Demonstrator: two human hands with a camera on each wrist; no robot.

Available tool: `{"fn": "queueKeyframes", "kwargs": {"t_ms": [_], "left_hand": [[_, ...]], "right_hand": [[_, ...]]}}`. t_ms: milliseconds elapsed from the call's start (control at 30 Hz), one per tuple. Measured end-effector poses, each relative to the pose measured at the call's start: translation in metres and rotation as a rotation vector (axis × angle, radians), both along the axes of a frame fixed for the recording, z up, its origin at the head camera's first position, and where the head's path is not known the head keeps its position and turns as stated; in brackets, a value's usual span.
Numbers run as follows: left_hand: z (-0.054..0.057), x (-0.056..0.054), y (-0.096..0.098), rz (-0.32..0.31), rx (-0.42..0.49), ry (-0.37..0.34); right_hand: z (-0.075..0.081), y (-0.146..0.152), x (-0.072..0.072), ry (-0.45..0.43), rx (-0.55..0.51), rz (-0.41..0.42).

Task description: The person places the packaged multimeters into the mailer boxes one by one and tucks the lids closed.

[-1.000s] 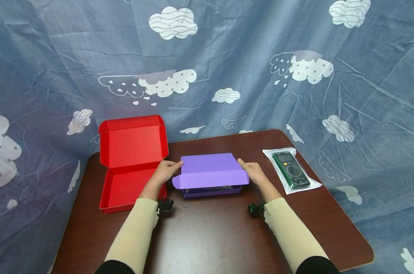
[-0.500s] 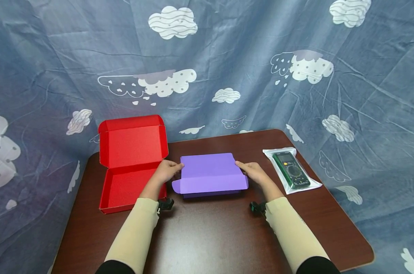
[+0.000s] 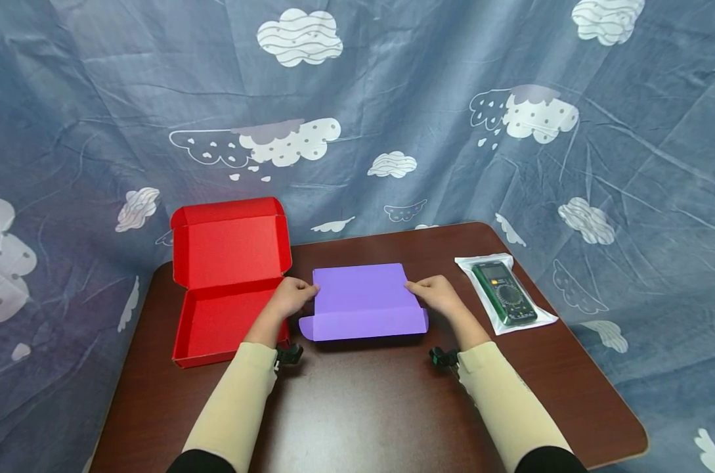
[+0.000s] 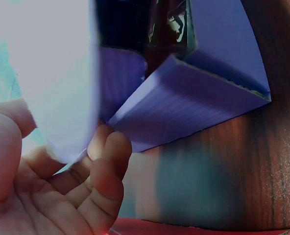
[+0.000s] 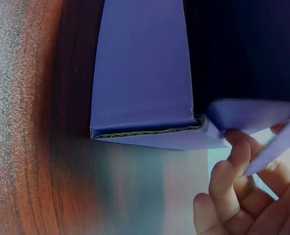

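Observation:
A purple cardboard box [image 3: 360, 289] lies mid-table with its lid swung over the tray, front flap facing me. My left hand [image 3: 293, 295] pinches the lid's left edge, and my right hand [image 3: 436, 294] pinches the right edge. In the left wrist view the lid [image 4: 57, 73] sits between thumb and curled fingers, above the box's side wall [image 4: 184, 103]; something dark and shiny shows inside the gap. The right wrist view has the front wall [image 5: 142, 63] standing on the table, the right fingers [image 5: 228, 181] at the side flap. From the head, the lid hides the box's inside.
An open red box [image 3: 230, 289] stands left of the purple one, close to my left forearm. On the right a green multimeter [image 3: 505, 293] lies in a clear and white wrapper. The brown table [image 3: 357, 407] meets a blue cloud-print curtain [image 3: 357, 98] behind.
The purple lid has tilted down toward me, so its front flap now covers the dark opening and tray front seen earlier. Both hands stayed on its edges, the right shifting slightly inward.

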State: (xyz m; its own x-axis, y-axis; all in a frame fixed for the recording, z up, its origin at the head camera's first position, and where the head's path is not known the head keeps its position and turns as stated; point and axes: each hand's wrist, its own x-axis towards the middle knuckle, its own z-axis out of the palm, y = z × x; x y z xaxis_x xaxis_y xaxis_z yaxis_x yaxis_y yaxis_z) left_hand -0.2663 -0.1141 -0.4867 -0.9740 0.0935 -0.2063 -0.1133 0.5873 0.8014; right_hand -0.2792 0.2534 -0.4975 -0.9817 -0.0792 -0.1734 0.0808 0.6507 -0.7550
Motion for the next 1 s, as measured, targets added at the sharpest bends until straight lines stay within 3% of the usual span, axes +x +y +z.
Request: {"fn": "queueKeyframes", "kwargs": {"t_ms": [433, 667, 800, 1000], "left_hand": [[-0.001, 0.001, 0.005, 0.013, -0.021, -0.003], [0.004, 0.002, 0.006, 0.010, -0.027, -0.016], [0.004, 0.001, 0.007, 0.017, -0.032, -0.029], [0.004, 0.002, 0.012, 0.048, -0.037, -0.051]], "right_hand": [[-0.002, -0.003, 0.004, 0.014, 0.072, -0.044], [0.002, -0.003, 0.004, 0.014, 0.074, -0.006], [0.002, -0.003, 0.004, -0.019, 0.044, 0.012], [-0.001, -0.005, 0.006, -0.062, 0.027, -0.028]]}}
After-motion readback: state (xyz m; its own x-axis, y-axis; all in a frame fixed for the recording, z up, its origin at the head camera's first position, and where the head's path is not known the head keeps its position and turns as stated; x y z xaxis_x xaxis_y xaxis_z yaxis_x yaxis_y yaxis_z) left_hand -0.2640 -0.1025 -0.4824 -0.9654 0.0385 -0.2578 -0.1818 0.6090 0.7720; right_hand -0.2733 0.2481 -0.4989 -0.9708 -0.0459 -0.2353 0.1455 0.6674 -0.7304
